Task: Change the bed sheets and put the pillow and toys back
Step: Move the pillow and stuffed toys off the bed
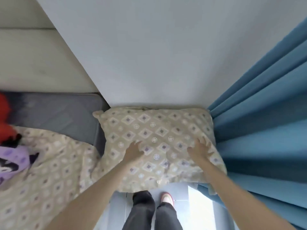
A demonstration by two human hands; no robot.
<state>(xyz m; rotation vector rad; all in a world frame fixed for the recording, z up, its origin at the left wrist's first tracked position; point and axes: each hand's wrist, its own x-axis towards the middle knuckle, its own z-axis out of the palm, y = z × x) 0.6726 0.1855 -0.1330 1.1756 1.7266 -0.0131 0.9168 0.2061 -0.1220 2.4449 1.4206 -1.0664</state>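
The pillow [157, 130] lay with its long axis left to right, far edge against the white wall [149, 55], and my left hand [134, 151] and right hand [199, 150] rested on its near half, fingers spread and straight, gripping nothing. Its left corner met the grey mattress [58, 112], where the patterned sheet [49, 176], a red toy [5, 117] and a purple plush [11, 161] lay, and its right end pressed into the blue curtain [257, 130]. The only open room was on my side, where its near edge overhung the tiled floor [199, 209].
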